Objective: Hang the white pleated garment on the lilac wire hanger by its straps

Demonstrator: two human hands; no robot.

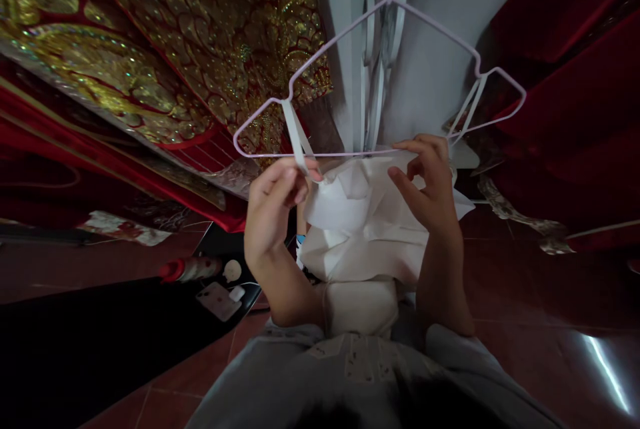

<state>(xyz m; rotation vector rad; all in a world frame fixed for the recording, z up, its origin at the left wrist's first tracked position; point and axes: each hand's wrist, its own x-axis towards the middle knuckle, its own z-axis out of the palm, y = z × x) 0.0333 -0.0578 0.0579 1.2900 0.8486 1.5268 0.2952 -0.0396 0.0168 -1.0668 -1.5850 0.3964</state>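
A pale pink clothes hanger (345, 30) hangs in front of me, with white straps looped over its two shoulder notches. From these straps hangs a white garment (370, 222), its fabric folded and creased below the bottom bar. My left hand (273, 206) is closed around the lower end of the left strap (296, 136), one fingertip passing through the loop beside the fabric's top edge. At the right, my right hand (427, 182) has its thumb and index finger apart. Its fingertips are at the hanger's bottom bar, above the garment. The right strap (470, 106) runs down behind that hand.
Red and gold sequined garments (240, 49) hang close on the left, and dark red cloth (565, 109) hangs on the right. A folding metal rack (380, 62) stands behind the hanger. Lower left, a black surface holds a phone (219, 301) and a red-capped bottle (190, 269).
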